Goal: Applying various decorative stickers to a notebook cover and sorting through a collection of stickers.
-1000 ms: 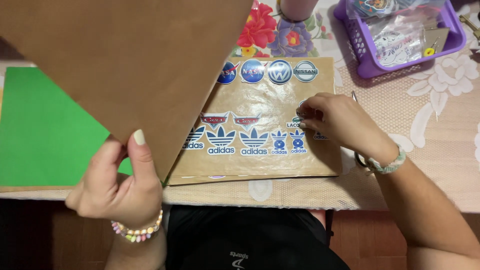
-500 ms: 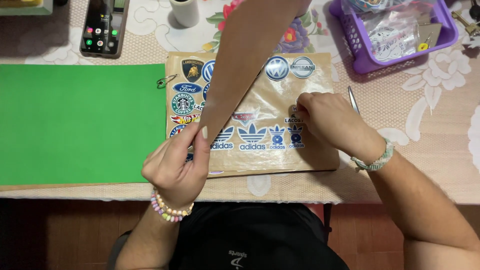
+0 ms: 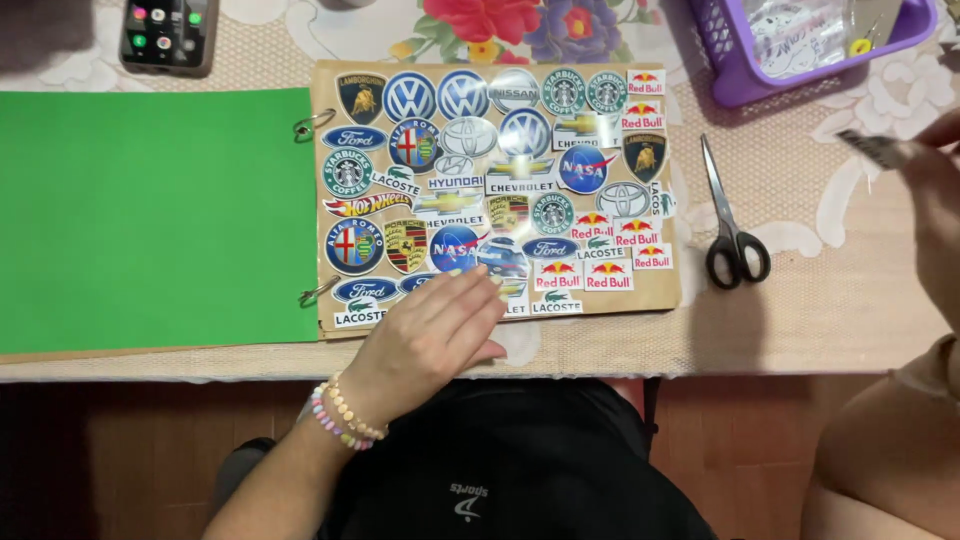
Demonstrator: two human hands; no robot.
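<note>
I see the brown kraft page (image 3: 660, 290) of the ring-bound album now lying flat and fully exposed, covered w/ logo stickers; half a sec ago a turned leaf was still standing over it and a diff. sticker page showed under it. So the page flip is done and this spread is the one being worked.

My left hand (image 3: 435, 335) rests palm down on the page's lower edge, fingers spread flat over the bottom stickers, gripping nothing. It wears a bead bracelet (image 3: 345, 415). My right hand (image 3: 935, 200) has moved off the page to the far right edge of view, pinching a small dark strip (image 3: 872, 148); can't tell what the strip is.

The green sheet (image 3: 150, 215) lies open to the left, joined to the page by two metal rings (image 3: 312, 122).

Black-handled scissors (image 3: 732, 225) lie closed on the lace tablecloth (image 3: 820, 320), just right of the page, untouched. A phone (image 3: 168, 32) sits top left.

Containers: one purple plastic basket (image 3: 735, 70) at top right, holding clear bags of what look like more cutouts; contents too blurred to say more.
</note>
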